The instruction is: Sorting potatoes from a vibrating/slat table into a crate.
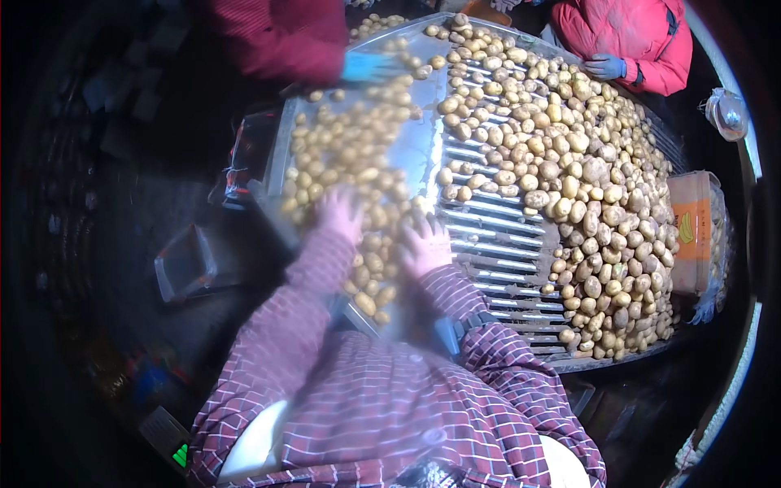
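My left hand [338, 213] is blurred over the near left part of a heap of small potatoes [378, 177] on a smooth metal sorting tray [421, 119]. Its fingers point away from me, and their exact pose is too blurred to tell. By the tray's right side, my right hand [427, 247] rests palm down with fingers apart against the edge of the heap. Several potatoes lie between my two hands and run towards my body. Right of the tray, metal slats [500, 244] carry a much larger pile of earthy potatoes [586, 165].
Across the tray reaches a co-worker's teal-gloved hand [369, 67]. Another co-worker's blue-gloved hand [604, 66] rests at the pile's far edge. A printed cardboard box [692, 232] stands on the right. An open-topped crate [186, 262] sits low on the left. A pale rope [723, 390] curves along the right.
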### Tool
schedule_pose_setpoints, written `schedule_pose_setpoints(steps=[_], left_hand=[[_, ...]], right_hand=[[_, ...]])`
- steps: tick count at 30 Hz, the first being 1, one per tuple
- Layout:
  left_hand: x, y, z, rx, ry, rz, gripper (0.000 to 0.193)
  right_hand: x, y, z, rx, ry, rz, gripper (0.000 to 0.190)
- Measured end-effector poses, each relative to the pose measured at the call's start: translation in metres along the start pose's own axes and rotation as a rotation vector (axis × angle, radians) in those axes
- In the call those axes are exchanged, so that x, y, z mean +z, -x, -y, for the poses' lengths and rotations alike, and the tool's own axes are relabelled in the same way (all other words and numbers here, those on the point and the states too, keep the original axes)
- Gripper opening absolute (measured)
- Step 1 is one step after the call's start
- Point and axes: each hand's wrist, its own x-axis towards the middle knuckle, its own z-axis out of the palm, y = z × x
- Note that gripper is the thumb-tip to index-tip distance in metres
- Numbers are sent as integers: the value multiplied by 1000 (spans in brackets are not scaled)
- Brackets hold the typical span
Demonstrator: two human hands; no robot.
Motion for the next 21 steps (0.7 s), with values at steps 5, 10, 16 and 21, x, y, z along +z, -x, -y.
schedule_pose_setpoints(steps=[5,10,16,21], left_hand=[[1,-96,30,-31,-118,42,49],[8,-101,16,207,-324,112,33],[13,-42,38,-316,932,294,32],[-5,-28,37,-428,2136,694,42]], right_hand=[[13,-8,9,-54,-58,80,42],[17,0,-4,-15,-108,50,44],[10,-4,3,-23,-110,31,45],[13,-8,-4,20,-204,-93,42]])
